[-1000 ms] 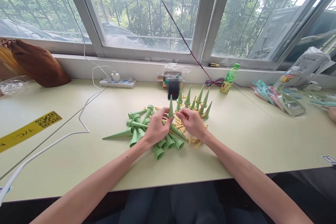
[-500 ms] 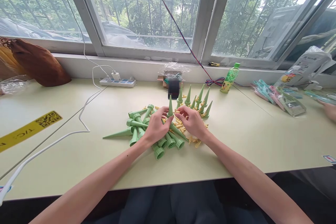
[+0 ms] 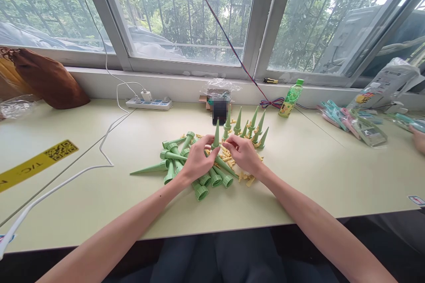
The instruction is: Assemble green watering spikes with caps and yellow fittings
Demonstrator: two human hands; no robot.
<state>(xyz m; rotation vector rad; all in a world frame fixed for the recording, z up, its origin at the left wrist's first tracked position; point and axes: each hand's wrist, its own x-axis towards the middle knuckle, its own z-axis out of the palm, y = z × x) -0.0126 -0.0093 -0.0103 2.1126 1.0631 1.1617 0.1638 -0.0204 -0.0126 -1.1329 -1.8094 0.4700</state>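
My left hand (image 3: 201, 157) is closed around the base of a green plant watering spike (image 3: 217, 135), its point upward and leaning slightly right. Close against it, my right hand (image 3: 244, 154) pinches a small yellow valve, mostly hidden by the fingers, at the spike's side. Under and left of my left hand lies a pile of loose green watering spikes (image 3: 171, 155). Small yellow valves (image 3: 247, 179) are scattered under my right hand. Just behind it, several green spikes (image 3: 253, 120) stand upright with yellow valves on them.
A phone (image 3: 219, 112) leans on a small box behind the spikes. Farther right are a green drink bottle (image 3: 291, 99) and a heap of bagged pastel items (image 3: 353, 124). A power strip (image 3: 149, 104) and white cable lie left. Another person's hand (image 3: 419, 138) is at the right edge.
The held spike has tipped slightly to the right, and the fingers of my right hand have turned in against its base. The other person's hand has shifted toward the right edge.
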